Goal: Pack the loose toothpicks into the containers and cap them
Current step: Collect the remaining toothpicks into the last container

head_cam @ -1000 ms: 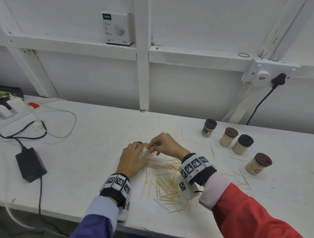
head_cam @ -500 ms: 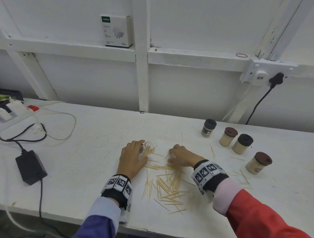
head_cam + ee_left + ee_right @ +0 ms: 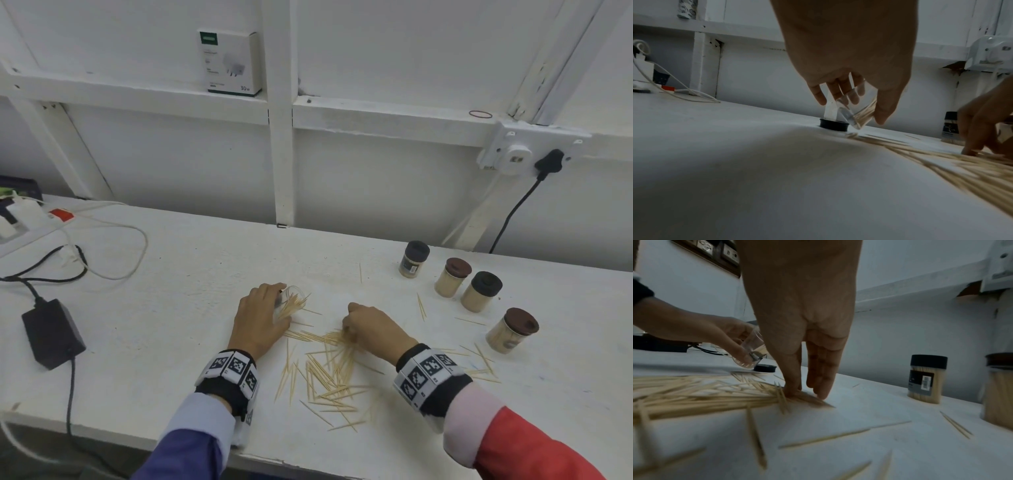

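1. Toothpicks (image 3: 329, 373), thin pale wooden sticks, lie scattered loose on the white surface (image 3: 171, 342) between the two hands.
2. The left hand (image 3: 257, 322) holds a small clear plastic container (image 3: 291, 303) in a closed grip, tilted with its open mouth towards the pile; a few toothpicks sit inside it.
3. A black round cap (image 3: 834, 124) lies flat on the surface just beside that container.
4. The right hand (image 3: 373, 329) presses its fingertips (image 3: 791, 391) down on a bunch of toothpicks; thumb and fingers pinch them together.
5. Four filled containers stand capped to the right: black-capped (image 3: 413, 258), brown-capped (image 3: 452, 277), black-capped (image 3: 481, 291), brown-capped (image 3: 512, 330).
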Motion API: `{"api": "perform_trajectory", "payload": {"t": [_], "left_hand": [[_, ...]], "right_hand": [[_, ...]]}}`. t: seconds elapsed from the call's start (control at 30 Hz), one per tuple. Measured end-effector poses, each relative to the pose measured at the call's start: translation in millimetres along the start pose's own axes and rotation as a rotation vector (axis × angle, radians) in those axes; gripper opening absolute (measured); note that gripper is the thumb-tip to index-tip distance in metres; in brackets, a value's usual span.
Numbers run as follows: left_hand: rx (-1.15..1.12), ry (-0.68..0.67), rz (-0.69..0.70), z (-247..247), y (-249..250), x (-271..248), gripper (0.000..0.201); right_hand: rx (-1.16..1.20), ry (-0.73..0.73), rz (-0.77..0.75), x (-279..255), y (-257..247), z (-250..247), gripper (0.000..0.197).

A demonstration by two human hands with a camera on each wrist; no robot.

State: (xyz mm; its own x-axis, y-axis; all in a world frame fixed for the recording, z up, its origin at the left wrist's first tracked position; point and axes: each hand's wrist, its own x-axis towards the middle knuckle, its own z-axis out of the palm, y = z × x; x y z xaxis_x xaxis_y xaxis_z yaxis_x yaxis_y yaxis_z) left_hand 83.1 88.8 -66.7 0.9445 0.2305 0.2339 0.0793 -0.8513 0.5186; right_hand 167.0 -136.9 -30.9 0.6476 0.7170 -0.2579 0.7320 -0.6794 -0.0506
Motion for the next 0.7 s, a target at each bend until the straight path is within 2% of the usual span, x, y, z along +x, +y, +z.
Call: {"api": "perform_trajectory", "payload": {"t": [0.2,0.4,0.47,0.6,0.7], "left_hand": [[-0.019,-0.022,-0.012,2,4,-2,0.058],[-0.035,-0.048,-0.017,4,8,-2,0.057],[-0.043,-0.06,-0.022,4,8,-1,0.058],[-0.046,-0.083,-0.027,3,7,-1,0.059],[-0.041,-0.084,-0.024,2,9,-1,0.056]], "right_hand": [[-0.021,0.091,0.01,-6,-2,0,0.019],[0.161,0.073,0.057,-6,-11,7,0.02],[0.221,0.067,0.051,-9,-18,9,0.031],[0.252,-0.005,0.053,-21,-30,12,0.075],[0.191,0.007,0.041,-27,-33,19,0.083]]}}
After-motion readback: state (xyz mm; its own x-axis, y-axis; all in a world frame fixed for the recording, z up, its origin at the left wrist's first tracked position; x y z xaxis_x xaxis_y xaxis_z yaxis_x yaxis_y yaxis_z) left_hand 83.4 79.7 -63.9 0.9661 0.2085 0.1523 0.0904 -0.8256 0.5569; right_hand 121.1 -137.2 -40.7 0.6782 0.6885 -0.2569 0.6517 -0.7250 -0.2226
